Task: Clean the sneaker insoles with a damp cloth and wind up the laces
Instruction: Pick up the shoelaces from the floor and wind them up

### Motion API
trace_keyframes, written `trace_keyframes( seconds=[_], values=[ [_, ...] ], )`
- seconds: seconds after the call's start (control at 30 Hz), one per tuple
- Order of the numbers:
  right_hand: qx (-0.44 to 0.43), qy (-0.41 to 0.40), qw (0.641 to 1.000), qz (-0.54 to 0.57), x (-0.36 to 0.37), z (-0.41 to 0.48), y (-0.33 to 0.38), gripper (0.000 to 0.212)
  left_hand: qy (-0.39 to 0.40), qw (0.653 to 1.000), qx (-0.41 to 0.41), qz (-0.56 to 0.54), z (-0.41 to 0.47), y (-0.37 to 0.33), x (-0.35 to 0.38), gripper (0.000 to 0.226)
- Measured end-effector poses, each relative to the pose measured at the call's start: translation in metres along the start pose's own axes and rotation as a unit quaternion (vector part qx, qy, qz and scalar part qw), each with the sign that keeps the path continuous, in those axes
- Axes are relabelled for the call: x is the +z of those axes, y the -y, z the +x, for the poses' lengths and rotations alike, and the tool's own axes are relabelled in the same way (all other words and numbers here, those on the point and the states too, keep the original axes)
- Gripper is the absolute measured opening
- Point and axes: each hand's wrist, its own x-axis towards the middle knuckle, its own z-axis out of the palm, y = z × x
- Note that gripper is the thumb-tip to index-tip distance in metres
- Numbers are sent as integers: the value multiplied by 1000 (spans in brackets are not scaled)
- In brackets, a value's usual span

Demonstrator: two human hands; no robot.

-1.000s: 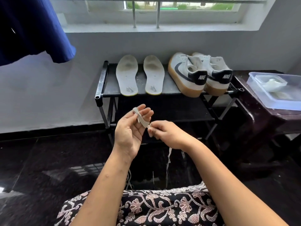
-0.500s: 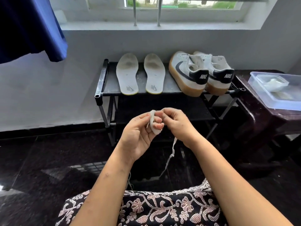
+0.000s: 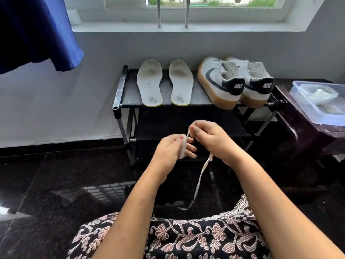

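Lap at bottom edge: black floral-print garment (image 3: 186, 238). Lace (image 3: 200, 176): white and flat, loose tail hangs from under the right hand to just above the lap, free end curling left. Left hand (image 3: 168, 152): grip closed on the wound part of the lace, coil wrapped round its fingers, thumb on top. Right hand (image 3: 212, 141): grip pinching the lace just above the coil, fingers curled, short strand running between the two hands. Glossy black floor (image 3: 56, 184) below. Behind the hands, black shoe rack (image 3: 119, 90). On its top shelf, left insole (image 3: 149, 83) and right insole (image 3: 181, 83) lie flat side by side, heels toward camera. Just beside them, left sneaker (image 3: 220, 85) and right sneaker (image 3: 257, 81), heels toward camera, sides touching. Right of the rack, dark counter (image 3: 308, 139) carries a clear plastic tub (image 3: 306, 111), white contents, can't tell what. Blue fabric (image 3: 33, 30) hangs top left, barred window (image 3: 158, 12) above.
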Motion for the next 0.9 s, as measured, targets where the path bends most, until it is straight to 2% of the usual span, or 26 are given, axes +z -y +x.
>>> trace_keyframes(
  seconds=[0.07, 0.13, 0.23, 0.3, 0.4, 0.47, 0.53, 0.7, 0.8, 0.9],
  values=[
    [0, -34, 999, 5, -1, 1, -6, 32, 63, 996, -26, -49, -4, -6, 4, 33],
    [7, -45, 999, 20, 2, 3, -11, 31, 78, 989, -25, -124, -5, -12, 4, 35],
    [23, -20, 999, 32, 13, 6, -13, 27, 49, 961, -7, -273, -5, -15, 0, 34],
    [37, 27, 999, 18, 22, 5, -11, 30, 14, 937, 3, -348, -4, -16, -3, 32],
    [53, 109, 993, 0, 29, 1, -4, 29, -26, 918, 22, -396, -1, -15, -9, 31],
    [58, 149, 987, -21, 27, -1, 1, 29, -52, 933, 32, -356, 0, -12, -9, 31],
    [69, 178, 981, -20, 20, -4, 6, 30, -78, 962, 46, -257, 2, -8, -9, 30],
    [78, 146, 986, 20, 0, -8, 7, 33, -77, 994, 63, -49, 6, 1, -5, 22],
    [101, 149, 983, 44, -3, -9, 5, 32, -65, 982, 104, 144, 4, 6, -1, 19],
    [123, 173, 975, 60, -11, -10, 4, 26, -50, 966, 143, 208, -1, 3, 0, 13]
  ],
)
